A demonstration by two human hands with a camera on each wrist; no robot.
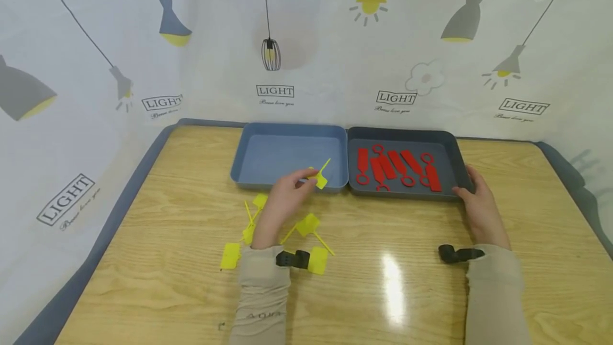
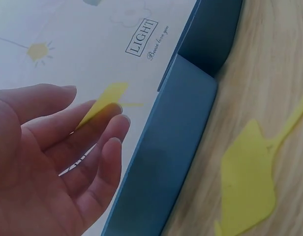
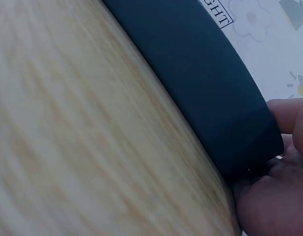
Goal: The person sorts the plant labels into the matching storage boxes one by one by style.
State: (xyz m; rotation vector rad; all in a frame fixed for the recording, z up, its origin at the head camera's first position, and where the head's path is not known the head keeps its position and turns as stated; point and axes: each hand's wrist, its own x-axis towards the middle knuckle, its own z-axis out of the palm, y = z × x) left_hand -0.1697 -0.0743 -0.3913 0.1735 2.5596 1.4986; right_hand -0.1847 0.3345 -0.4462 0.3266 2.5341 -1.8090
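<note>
Over the front right of the blue tray (image 1: 287,182), my left hand (image 1: 289,193) holds a yellow cable-tie tag (image 1: 322,180) with a flat square head and a thin tail. In the left wrist view the tag (image 2: 102,104) lies between the index and middle fingers, and the thumb stands apart from it. Several similar yellow tags (image 1: 308,224) lie on the table around the left forearm. My right hand (image 1: 481,209) grips the front right corner of the dark grey tray (image 1: 402,194), thumb at the rim; its other fingers are partly hidden. Several red tags with rings (image 1: 397,166) lie inside that tray.
Both trays stand side by side, touching, at the far edge of the wooden table (image 1: 373,281). Behind them hangs a white curtain (image 1: 325,68) printed with lamps. A black wrist strap mount (image 1: 460,254) sits on each sleeve.
</note>
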